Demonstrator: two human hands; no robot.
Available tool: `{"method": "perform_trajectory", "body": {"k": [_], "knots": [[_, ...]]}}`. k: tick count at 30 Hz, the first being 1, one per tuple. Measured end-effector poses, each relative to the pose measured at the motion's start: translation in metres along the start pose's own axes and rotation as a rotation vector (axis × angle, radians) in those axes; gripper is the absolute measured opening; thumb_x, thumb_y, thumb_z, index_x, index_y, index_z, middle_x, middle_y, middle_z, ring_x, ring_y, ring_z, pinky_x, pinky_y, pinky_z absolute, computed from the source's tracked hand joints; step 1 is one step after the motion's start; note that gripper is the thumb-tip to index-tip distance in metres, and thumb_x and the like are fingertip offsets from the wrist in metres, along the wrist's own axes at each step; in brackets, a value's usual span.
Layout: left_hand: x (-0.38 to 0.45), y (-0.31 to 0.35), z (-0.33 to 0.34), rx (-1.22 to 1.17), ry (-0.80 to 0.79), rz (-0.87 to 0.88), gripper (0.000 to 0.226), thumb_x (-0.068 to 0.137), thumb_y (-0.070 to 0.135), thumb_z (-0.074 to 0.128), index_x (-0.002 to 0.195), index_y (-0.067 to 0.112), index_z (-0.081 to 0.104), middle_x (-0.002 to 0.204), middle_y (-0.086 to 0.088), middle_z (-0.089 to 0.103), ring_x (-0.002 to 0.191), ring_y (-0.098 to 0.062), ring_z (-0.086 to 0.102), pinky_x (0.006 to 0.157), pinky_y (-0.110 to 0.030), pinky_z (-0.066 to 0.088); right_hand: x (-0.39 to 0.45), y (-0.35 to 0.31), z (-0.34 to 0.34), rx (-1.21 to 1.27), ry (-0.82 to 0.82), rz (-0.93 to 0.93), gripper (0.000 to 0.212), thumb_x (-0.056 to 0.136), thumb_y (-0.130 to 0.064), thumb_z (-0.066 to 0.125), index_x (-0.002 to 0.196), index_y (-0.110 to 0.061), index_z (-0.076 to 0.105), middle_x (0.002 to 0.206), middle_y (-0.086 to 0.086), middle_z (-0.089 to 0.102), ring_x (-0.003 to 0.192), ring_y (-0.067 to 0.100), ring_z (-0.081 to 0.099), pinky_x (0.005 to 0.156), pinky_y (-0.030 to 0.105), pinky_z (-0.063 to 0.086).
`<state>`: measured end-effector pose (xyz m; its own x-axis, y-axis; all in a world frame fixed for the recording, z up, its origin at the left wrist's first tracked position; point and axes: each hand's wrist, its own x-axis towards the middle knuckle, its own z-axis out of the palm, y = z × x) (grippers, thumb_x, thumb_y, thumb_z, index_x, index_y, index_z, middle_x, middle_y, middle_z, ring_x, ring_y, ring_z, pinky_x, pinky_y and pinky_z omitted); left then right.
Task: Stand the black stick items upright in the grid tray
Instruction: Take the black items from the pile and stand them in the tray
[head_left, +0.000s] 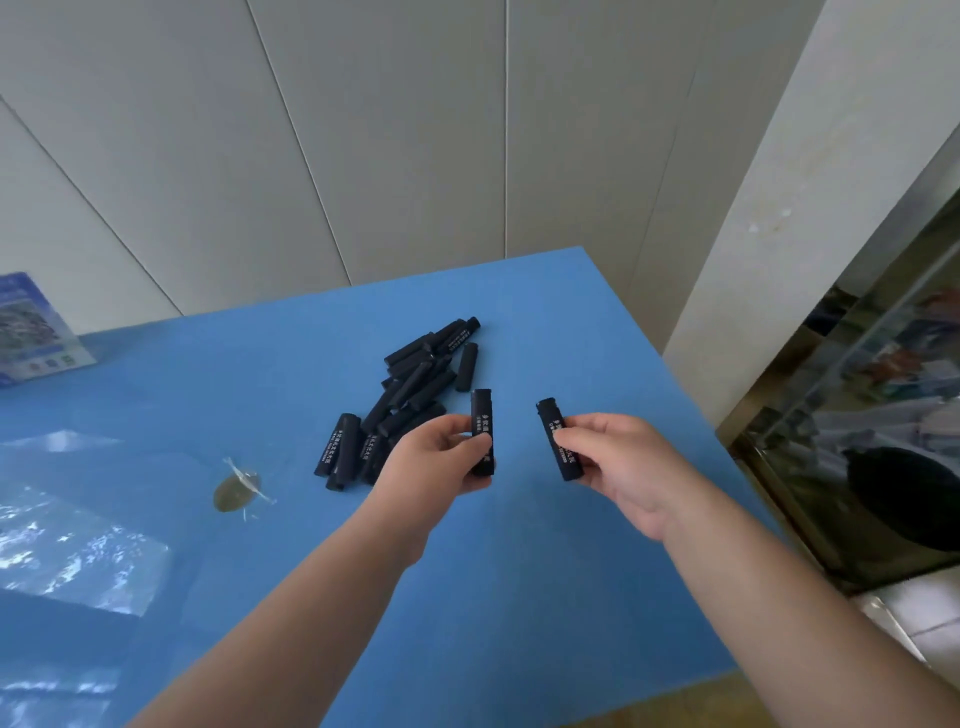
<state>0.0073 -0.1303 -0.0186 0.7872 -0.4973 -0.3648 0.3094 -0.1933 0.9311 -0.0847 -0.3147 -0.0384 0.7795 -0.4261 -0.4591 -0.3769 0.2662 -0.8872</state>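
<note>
From the head camera, a loose pile of black sticks (410, 395) lies on the blue table (519, 597), which serves as the landmark here. No stick in the pile stands up; they lie crossed over one another, and none sits in any container that shows. The grid tray cannot be made out in this view.

Just in front of the pile, the left hand (436, 462) pinches one black stick (481, 421) between thumb and fingers, holding it nearly upright above the table. To the right of the pile, the right hand (618, 467) pinches a second stick (558, 439), tilted slightly left at the top.

Both held sticks and several in the pile carry white printed characters along their length, too small to read.

Left of the pile a sheet of clear plastic (78, 561) lies flat, and beyond it a blue printed card (31, 327) stands at the table's far left edge; its text is illegible.
</note>
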Motion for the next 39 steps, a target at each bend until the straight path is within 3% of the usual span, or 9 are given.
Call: {"method": "perform_trajectory", "body": {"k": [5,9,12,15,20,23,30,39], "knots": [[-0.016,-0.005,-0.007,0.017,0.021,-0.012,0.014,0.094,0.024,0.065,0.09,0.028,0.077,0.094,0.0,0.078,0.09,-0.017,0.073,0.086,-0.031,0.058,-0.008,-0.006,0.012,0.018,-0.156,-0.023,0.013,0.097,-0.007,0.059,0.099,-0.006,0.073,0.092,0.008,0.078,0.08,0.017,0.072,0.07,0.026,0.058],[-0.028,-0.006,-0.032,0.005,0.077,0.0,0.009,0.09,0.029,0.069,0.087,0.028,0.077,0.092,-0.001,0.077,0.088,-0.015,0.074,0.087,-0.032,0.057,-0.009,-0.012,0.038,0.018,-0.248,-0.051,0.012,0.096,-0.006,0.061,0.103,-0.002,0.069,0.099,0.014,0.077,0.086,0.024,0.074,0.079,0.032,0.059],[-0.042,-0.01,-0.058,-0.014,0.148,0.014,0.012,0.091,0.022,0.068,0.087,0.028,0.077,0.094,-0.001,0.077,0.087,-0.016,0.074,0.085,-0.032,0.058,-0.012,-0.014,0.067,-0.06,-0.328,-0.07,0.011,0.096,-0.007,0.061,0.104,-0.002,0.067,0.107,0.021,0.074,0.09,0.026,0.073,0.084,0.036,0.06],[-0.063,-0.017,-0.087,-0.05,0.177,0.022,0.019,0.091,0.015,0.067,0.096,0.03,0.077,0.098,-0.002,0.077,0.087,-0.015,0.074,0.077,-0.027,0.058,-0.018,-0.014,0.106,-0.056,-0.356,-0.12,0.012,0.095,-0.009,0.063,0.104,-0.006,0.07,0.11,0.018,0.074,0.099,0.028,0.073,0.088,0.038,0.06],[-0.096,-0.034,-0.138,-0.123,0.291,0.044,0.015,0.089,0.021,0.069,0.096,0.031,0.077,0.099,-0.002,0.077,0.09,-0.015,0.073,0.078,-0.028,0.057,-0.035,-0.005,0.169,-0.151,-0.42,-0.192,0.014,0.089,-0.016,0.067,0.099,-0.017,0.076,0.098,0.002,0.078,0.095,0.019,0.074,0.086,0.035,0.059],[-0.123,-0.044,-0.177,-0.17,0.372,0.084,0.011,0.089,0.03,0.068,0.096,0.033,0.077,0.095,0.002,0.077,0.083,-0.009,0.072,0.069,-0.021,0.054,-0.049,0.006,0.213,-0.199,-0.496,-0.179,0.016,0.089,-0.019,0.067,0.101,-0.015,0.075,0.1,0.003,0.078,0.095,0.02,0.075,0.088,0.035,0.058],[-0.211,-0.074,-0.286,-0.198,0.53,0.135,0.011,0.093,0.03,0.066,0.096,0.033,0.077,0.097,0.002,0.077,0.085,-0.01,0.073,0.068,-0.018,0.053,-0.104,0.031,0.337,-0.263,-0.591,-0.185,0.015,0.098,-0.019,0.062,0.103,-0.009,0.073,0.099,0.008,0.078,0.093,0.025,0.075,0.084,0.035,0.06],[-0.289,-0.098,-0.414,-0.212,0.542,0.15,0.016,0.092,0.019,0.069,0.092,0.034,0.074,0.098,0.001,0.076,0.089,-0.017,0.074,0.068,-0.024,0.056,-0.172,0.067,0.476,-0.255,-0.58,-0.294,0.01,0.096,-0.016,0.066,0.103,-0.014,0.072,0.096,0.002,0.078,0.089,0.02,0.075,0.088,0.038,0.059]]}}
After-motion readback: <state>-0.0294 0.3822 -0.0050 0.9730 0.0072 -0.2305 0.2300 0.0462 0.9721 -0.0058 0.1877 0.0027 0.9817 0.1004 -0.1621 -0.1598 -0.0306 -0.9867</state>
